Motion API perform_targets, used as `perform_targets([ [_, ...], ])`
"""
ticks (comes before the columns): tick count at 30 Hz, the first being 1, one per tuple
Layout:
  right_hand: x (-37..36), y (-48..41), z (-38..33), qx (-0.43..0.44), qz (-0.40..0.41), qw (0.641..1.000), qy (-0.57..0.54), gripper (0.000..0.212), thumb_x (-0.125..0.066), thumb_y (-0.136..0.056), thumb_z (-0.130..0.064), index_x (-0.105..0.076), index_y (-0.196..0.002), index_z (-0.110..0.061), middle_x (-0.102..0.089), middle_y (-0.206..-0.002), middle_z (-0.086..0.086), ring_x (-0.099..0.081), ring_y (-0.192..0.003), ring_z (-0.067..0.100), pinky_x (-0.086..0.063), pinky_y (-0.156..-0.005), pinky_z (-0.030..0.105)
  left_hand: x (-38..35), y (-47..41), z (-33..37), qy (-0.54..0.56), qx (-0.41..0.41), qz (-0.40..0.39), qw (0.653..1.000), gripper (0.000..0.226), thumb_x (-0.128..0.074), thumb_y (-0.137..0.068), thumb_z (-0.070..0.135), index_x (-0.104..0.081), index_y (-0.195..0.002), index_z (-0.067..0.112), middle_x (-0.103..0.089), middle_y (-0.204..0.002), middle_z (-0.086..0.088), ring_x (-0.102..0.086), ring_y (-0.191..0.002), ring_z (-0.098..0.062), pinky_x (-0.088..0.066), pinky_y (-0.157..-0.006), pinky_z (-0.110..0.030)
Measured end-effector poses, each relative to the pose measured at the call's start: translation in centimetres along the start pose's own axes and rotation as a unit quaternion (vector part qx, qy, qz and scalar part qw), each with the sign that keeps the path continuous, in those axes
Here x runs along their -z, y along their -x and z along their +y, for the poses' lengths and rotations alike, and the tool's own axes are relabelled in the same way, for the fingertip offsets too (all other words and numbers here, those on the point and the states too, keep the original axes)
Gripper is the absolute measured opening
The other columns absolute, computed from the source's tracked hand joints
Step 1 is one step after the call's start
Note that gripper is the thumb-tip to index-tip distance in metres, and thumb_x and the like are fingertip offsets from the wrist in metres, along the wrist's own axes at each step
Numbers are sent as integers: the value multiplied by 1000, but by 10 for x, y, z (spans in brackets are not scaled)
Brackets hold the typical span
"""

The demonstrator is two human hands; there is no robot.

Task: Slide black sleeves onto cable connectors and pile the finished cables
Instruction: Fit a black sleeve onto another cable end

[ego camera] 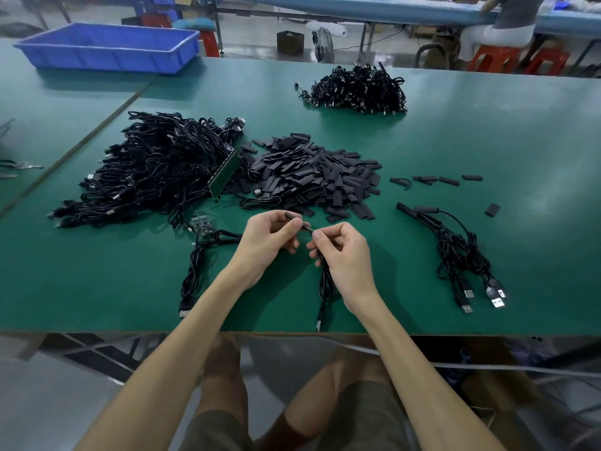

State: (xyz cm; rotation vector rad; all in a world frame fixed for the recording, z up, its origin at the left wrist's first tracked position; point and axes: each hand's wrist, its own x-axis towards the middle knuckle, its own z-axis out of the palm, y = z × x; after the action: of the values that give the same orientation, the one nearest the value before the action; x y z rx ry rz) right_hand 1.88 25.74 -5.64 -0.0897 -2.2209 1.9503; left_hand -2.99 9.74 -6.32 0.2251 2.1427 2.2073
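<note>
My left hand (268,242) pinches a small black sleeve (292,217) between thumb and fingers. My right hand (341,252) pinches the end of a black cable (325,284) just right of the sleeve; the cable hangs down to a USB plug near the table's front edge. The two hands meet over the green table (487,151). Behind them lies a heap of loose black sleeves (312,174). A large tangle of black cables (156,167) sits to the left. A small bunch of sleeved cables (461,255) lies to the right.
Another cable pile (357,89) sits at the far middle. A blue bin (110,47) stands at the back left. Small circuit boards (202,224) and a cable (195,271) lie left of my hands. A few stray sleeves (448,181) lie to the right. A person sits at the back right.
</note>
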Motion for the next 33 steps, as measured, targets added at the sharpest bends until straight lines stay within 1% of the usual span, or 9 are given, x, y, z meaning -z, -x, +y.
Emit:
perform_targets([
  [3,0,-1,0,2,1,1000,-3,9,-67,-100,-16,-65,-95,-9,-77,-80,2,-72,-70,16,-56,-61,27,0,0,1,-2,2,-2,1000,15,-68,-97,14,-70,-105,2,-70,-86,-19,-62,-62,-17,-55,-63,-28],
  [7,1,-1,0,2,1,1000,-11,8,-68,-100,-15,-65,-95,-9,-77,-80,2,-73,-71,17,-56,-62,27,0,1,2,26,8,-7,1000,19,-69,-96,14,-70,-109,1,-73,-95,-21,-65,-67,-20,-57,-65,-29],
  [10,1,-1,0,2,-3,1000,-19,9,-68,-99,-15,-65,-94,-7,-77,-80,3,-73,-70,17,-57,-62,28,1,1,2,32,10,-9,999,21,-69,-95,14,-69,-110,0,-73,-88,-14,-65,-67,-19,-57,-66,-29],
  [14,1,-1,1,2,-5,1000,-27,10,-69,-98,-14,-65,-93,-6,-77,-79,4,-73,-70,18,-56,-61,27,1,1,3,51,13,-19,998,21,-69,-96,14,-68,-110,-1,-72,-105,-25,-65,-68,-18,-57,-65,-27],
  [15,1,-1,1,3,-6,1000,-28,11,-69,-98,-14,-65,-93,-6,-77,-79,4,-73,-70,18,-56,-61,27,1,1,3,53,13,-21,998,20,-69,-96,14,-68,-110,-1,-72,-105,-25,-65,-68,-18,-57,-65,-27],
  [19,0,0,1,6,-10,999,-32,11,-69,-98,-14,-66,-91,-5,-77,-78,5,-72,-69,17,-56,-60,27,2,0,2,42,12,-31,999,21,-71,-95,15,-70,-109,0,-74,-84,-12,-66,-68,-18,-57,-65,-26],
  [21,0,0,1,6,-11,999,-36,12,-69,-98,-14,-66,-91,-5,-77,-78,6,-72,-69,17,-55,-60,27,3,0,1,44,17,-36,998,21,-72,-94,17,-71,-108,1,-72,-80,-11,-66,-68,-19,-56,-66,-26],
  [29,1,0,1,5,-7,999,-53,12,-70,-98,-13,-66,-93,-4,-76,-77,5,-72,-69,17,-56,-60,27,5,0,3,54,33,-50,997,24,-74,-93,19,-72,-109,2,-71,-80,-12,-66,-69,-19,-56,-68,-26],
  [33,-1,-1,1,0,-3,999,-51,9,-69,-98,-15,-65,-98,-7,-77,-80,5,-71,-69,16,-55,-61,27,5,1,5,59,24,-38,997,21,-74,-93,20,-72,-111,9,-71,-84,-11,-64,-70,-20,-56,-70,-29],
])
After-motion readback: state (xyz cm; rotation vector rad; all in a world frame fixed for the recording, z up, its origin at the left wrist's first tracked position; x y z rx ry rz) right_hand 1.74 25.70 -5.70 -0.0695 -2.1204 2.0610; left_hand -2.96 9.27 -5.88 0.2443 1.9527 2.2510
